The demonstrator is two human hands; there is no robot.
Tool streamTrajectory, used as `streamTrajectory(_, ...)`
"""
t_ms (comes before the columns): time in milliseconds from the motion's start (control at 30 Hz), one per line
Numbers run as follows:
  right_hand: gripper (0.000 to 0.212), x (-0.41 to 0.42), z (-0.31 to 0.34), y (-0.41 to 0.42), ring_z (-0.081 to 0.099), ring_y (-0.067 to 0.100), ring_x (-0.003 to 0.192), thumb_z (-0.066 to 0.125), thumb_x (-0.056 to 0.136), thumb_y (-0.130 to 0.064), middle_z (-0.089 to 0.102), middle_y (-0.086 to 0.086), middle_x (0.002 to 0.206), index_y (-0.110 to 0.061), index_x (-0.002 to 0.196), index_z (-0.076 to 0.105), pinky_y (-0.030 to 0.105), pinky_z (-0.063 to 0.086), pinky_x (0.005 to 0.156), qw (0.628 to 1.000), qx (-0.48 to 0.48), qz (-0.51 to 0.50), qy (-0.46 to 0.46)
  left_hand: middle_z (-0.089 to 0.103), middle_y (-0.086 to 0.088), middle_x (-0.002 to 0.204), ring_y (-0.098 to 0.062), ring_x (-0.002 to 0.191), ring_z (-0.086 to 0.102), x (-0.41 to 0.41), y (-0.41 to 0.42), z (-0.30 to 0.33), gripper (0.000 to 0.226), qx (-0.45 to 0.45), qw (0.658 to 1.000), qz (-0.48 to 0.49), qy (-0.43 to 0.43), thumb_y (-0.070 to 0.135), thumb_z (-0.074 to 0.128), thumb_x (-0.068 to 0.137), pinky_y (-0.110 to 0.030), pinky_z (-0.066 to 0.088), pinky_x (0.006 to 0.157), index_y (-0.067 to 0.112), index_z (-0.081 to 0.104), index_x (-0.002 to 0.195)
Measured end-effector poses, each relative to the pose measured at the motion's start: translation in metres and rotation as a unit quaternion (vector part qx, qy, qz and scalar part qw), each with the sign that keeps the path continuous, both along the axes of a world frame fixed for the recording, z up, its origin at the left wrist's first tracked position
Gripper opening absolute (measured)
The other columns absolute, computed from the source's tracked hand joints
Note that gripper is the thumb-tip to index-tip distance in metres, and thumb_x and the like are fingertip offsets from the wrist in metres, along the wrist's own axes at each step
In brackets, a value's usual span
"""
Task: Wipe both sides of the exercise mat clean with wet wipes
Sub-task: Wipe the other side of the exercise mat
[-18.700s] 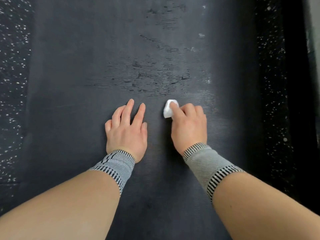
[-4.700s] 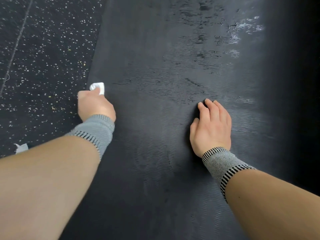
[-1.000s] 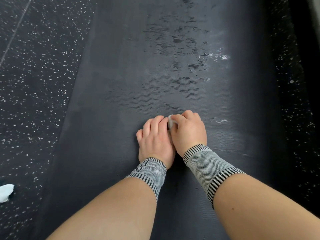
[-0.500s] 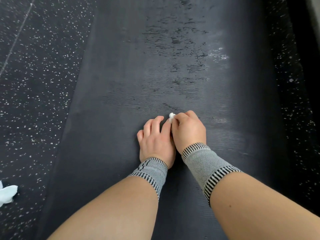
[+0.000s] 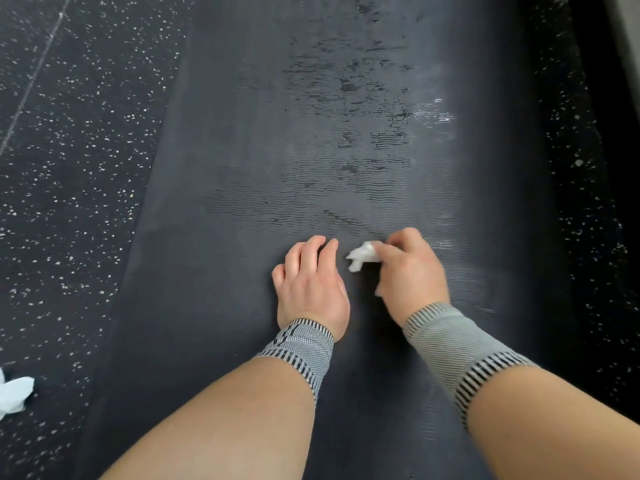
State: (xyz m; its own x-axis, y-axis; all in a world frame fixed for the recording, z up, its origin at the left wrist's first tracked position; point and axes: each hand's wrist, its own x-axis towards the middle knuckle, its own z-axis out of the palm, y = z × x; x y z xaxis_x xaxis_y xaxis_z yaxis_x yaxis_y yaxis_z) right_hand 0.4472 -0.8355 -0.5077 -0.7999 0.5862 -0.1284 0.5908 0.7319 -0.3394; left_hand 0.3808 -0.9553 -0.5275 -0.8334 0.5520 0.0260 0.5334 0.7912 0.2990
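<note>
Half the wet wipe hides inside the blurred right hand.

A dark ribbed exercise mat lies flat, wet-streaked, with a crumpled white wipe above it.

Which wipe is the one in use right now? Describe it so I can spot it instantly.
Start at the dark exercise mat running up the middle. Near its centre, the right hand pinches a small crumpled white wet wipe. The other white wipe lies untouched on the speckled floor, far left.
</note>
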Motion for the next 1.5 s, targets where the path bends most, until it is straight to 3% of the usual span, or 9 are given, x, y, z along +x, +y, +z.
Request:
streamTrajectory(167,0.019,0.020,0.007,0.004,0.051,0.023,0.088,0.055,0.085,-0.019,0.054,0.004,0.100,-0.013,0.096,0.069,0.023,0.030,0.071,0.984,0.002,-0.172,0.047,0.055,0.003,0.130,-0.023,0.121,0.046,0.000,0.000,0.001,0.045,-0.002,1.000,-0.003,0.005,0.018,0.055,0.083,-0.046,0.040,0.093,0.022,0.060,0.127)
streamTrajectory(333,0.030,-0.033,0.001,-0.034,0.039,0.009,0.084,0.051,0.093,-0.033,0.042,-0.013,0.081,-0.012,0.082,0.068,0.017,0.023,0.066,0.991,-0.056,-0.085,0.082,0.048,0.004,0.139,-0.019,0.128,0.032,-0.001,0.000,0.002,0.046,-0.031,0.999,-0.004,-0.030,0.026,0.061,0.088,-0.044,0.033,0.099,0.028,0.053,0.133)
streamTrajectory(467,0.020,-0.012,0.000,-0.016,0.049,0.020,0.089,0.052,0.091,-0.024,0.053,0.000,0.096,-0.013,0.093,0.068,0.025,0.034,0.070,0.996,-0.034,-0.061,0.062,0.048,0.002,0.139,-0.023,0.128,0.036,-0.001,-0.001,0.003,0.048,-0.040,0.999,-0.007,-0.022,0.022,0.059,0.087,-0.046,0.033,0.099,0.030,0.053,0.134)
streamTrajectory(633,0.021,0.037,0.006,0.022,0.057,0.026,0.095,0.058,0.090,-0.022,0.058,0.007,0.103,-0.009,0.100,0.071,0.025,0.039,0.081,0.958,-0.003,-0.275,0.078,0.050,0.001,0.135,-0.024,0.126,0.040,0.000,-0.001,0.002,0.053,-0.033,0.999,-0.008,-0.010,0.019,0.063,0.083,-0.048,0.036,0.098,0.032,0.055,0.133)
streamTrajectory(900,0.017,-0.017,0.000,-0.033,0.057,0.033,0.092,0.065,0.077,0.001,0.064,0.013,0.101,-0.002,0.093,0.069,0.028,0.040,0.075,0.990,-0.014,-0.065,0.127,0.045,0.002,0.140,-0.020,0.129,0.029,-0.001,0.000,0.000,0.049,-0.042,0.999,-0.007,-0.019,0.024,0.057,0.088,-0.043,0.026,0.101,0.035,0.051,0.136)
streamTrajectory(1167,0.021,0.063,0.001,0.044,0.052,0.029,0.100,0.055,0.089,-0.022,0.049,0.006,0.110,-0.019,0.103,0.070,0.032,0.040,0.089,0.922,0.016,-0.375,0.098,0.052,-0.002,0.133,-0.027,0.124,0.044,0.000,0.000,0.002,0.051,-0.030,1.000,-0.009,0.001,0.016,0.064,0.082,-0.050,0.038,0.095,0.029,0.058,0.131)
streamTrajectory(1267,0.019,0.035,0.000,0.024,0.055,0.028,0.096,0.052,0.090,-0.020,0.053,0.004,0.107,-0.018,0.099,0.069,0.024,0.036,0.085,0.942,-0.009,-0.320,0.102,0.052,-0.002,0.133,-0.027,0.123,0.043,0.001,0.001,0.002,0.051,-0.034,0.999,-0.008,0.006,0.015,0.063,0.081,-0.050,0.038,0.095,0.028,0.058,0.131)
streamTrajectory(1400,0.025,0.004,-0.003,-0.011,0.052,0.023,0.097,0.050,0.089,-0.012,0.055,0.001,0.107,-0.016,0.108,0.065,0.020,0.029,0.075,0.991,-0.045,-0.106,0.074,0.051,-0.002,0.135,-0.027,0.125,0.042,0.001,0.001,0.002,0.049,-0.041,0.999,-0.007,0.005,0.016,0.059,0.084,-0.049,0.037,0.096,0.028,0.057,0.131)
streamTrajectory(1500,0.025,0.025,-0.003,0.011,0.051,0.021,0.097,0.049,0.090,-0.020,0.053,-0.008,0.102,-0.017,0.109,0.064,0.018,0.027,0.073,0.982,-0.042,-0.170,0.076,0.049,-0.001,0.137,-0.027,0.126,0.041,0.001,0.002,0.002,0.049,-0.052,0.999,-0.005,0.001,0.018,0.055,0.085,-0.049,0.036,0.097,0.029,0.055,0.133)
